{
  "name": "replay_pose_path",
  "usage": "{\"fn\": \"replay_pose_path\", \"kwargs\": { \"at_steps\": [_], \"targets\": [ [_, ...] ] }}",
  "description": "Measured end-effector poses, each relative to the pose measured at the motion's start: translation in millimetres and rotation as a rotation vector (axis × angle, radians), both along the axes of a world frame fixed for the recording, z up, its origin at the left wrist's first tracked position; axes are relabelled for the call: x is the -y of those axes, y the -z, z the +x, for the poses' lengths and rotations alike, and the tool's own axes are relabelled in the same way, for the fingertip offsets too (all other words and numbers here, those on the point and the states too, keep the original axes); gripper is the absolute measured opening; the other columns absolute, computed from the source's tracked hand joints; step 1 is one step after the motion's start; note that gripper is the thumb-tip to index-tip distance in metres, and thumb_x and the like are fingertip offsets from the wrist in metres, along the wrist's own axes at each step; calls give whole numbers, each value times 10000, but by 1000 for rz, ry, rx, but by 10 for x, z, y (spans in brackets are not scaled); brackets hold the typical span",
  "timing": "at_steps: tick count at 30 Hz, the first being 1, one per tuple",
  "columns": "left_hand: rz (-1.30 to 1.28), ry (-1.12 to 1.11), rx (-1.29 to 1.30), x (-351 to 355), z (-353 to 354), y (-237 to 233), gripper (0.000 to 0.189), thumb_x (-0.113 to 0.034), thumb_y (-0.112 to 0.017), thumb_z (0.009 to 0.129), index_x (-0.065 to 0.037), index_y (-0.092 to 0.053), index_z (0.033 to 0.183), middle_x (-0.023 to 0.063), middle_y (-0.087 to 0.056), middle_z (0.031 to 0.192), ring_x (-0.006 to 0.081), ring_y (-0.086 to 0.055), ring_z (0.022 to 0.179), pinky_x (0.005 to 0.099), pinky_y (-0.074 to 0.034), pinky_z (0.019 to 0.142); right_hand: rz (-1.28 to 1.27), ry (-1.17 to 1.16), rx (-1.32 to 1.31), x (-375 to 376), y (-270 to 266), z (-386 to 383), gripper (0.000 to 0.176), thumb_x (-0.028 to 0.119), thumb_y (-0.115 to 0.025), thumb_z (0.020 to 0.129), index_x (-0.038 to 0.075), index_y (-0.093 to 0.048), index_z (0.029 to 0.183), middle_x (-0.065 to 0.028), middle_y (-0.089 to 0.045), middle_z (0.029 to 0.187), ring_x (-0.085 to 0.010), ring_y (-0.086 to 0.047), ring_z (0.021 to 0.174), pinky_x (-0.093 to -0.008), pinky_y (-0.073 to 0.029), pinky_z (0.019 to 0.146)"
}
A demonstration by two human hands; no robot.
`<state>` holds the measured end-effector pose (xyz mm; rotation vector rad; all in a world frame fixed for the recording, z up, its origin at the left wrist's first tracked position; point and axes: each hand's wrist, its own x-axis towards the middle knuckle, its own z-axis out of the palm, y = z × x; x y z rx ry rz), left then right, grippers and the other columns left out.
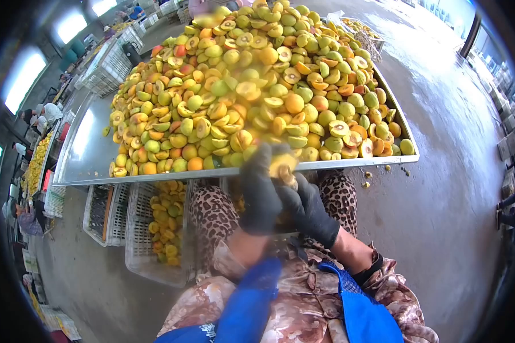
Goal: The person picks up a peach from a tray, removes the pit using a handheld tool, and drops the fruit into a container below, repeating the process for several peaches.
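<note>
Both hands wear dark grey gloves and meet in front of the near edge of a metal table. My left hand (260, 191) is closed on a peach half (282, 166), its cut side showing. My right hand (312, 208) is curled closed just below and beside it, close against the left. A brownish lump shows between the hands under the peach half; blur hides whether it is a pit or a fingertip. What the right fingers grip is hidden. Beyond the hands lies a big heap of peaches (212, 114), many cut in half with pits showing.
The metal table (88, 146) has a raised rim. Below it at left stands a white crate (134, 240) with peach halves, beside another crate (117, 214). Stacked white crates (106, 68) stand farther back. Other people work along the left side. Fruit bits lie on the wet floor (429, 228).
</note>
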<state>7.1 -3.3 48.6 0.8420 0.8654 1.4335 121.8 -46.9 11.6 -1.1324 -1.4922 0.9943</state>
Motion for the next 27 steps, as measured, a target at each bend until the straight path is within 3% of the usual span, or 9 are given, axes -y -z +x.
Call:
{"fn": "replay_pose_path", "kwargs": {
  "at_steps": [4,6,9,12,15,18,21,24,27],
  "targets": [
    [171,46,-187,62,11,-14,429,-342,-503,1042,23,-712,954,92,-705,863,178,-649,781,317,-520,755,185,25,62,63,229,-7,382,321,-565,1008,-7,-585,1203,-154,-688,971,-200,-645,912,-375,-519,817],
    [260,95,-199,68,14,-115,403,-311,-506,1029,20,-708,919,98,-704,838,179,-647,766,321,-521,753,-68,-34,-214,184,101,-33,290,266,-544,1034,29,-594,1193,-48,-595,893,-154,-560,729,-321,-501,663],
    [278,245,-163,123,-34,-227,360,-251,-524,998,18,-674,812,107,-700,789,169,-648,737,310,-523,733,88,-51,-142,288,167,-62,248,274,-508,1051,48,-599,1099,-16,-580,815,-120,-533,689,-288,-463,611],
    [244,463,-145,113,-121,-209,310,-191,-548,980,5,-659,767,98,-689,762,173,-653,689,294,-527,685,-177,-280,-262,371,113,105,277,315,-525,1047,50,-599,1075,5,-579,779,-97,-522,679,-270,-441,594],
    [436,309,-320,163,-76,-189,308,-186,-561,971,-3,-656,743,97,-680,754,183,-656,687,300,-530,673,-175,-323,-186,361,103,170,327,370,-544,1034,51,-608,1065,1,-601,803,-95,-539,692,-272,-446,597],
    [455,217,-333,213,-57,-273,374,-283,-555,1007,-12,-638,763,85,-669,750,176,-654,704,306,-530,666,-405,-414,-242,395,-209,210,407,429,-553,1025,54,-605,1174,-11,-630,845,-103,-592,727,-261,-469,599],
    [124,544,291,223,-131,-386,429,-376,-526,1036,-26,-635,813,108,-658,748,183,-647,695,323,-537,653,-529,-411,-433,437,-501,146,436,425,-549,1024,33,-596,1211,-48,-653,893,-118,-630,674,-227,-473,510],
    [70,315,221,106,-376,-220,497,-473,-502,1043,-28,-654,880,137,-645,741,204,-637,666,314,-544,622,-447,-602,-244,321,-427,156,405,385,-566,1018,26,-596,1202,-73,-661,847,-133,-642,659,-265,-486,501],
    [122,9,180,-193,-1165,-90,489,-436,-498,1056,3,-692,961,141,-692,810,213,-657,695,306,-562,637,-240,-497,-96,234,-126,147,331,343,-598,991,33,-607,1109,-130,-658,779,-204,-639,627,-360,-505,554]
  ]
}}
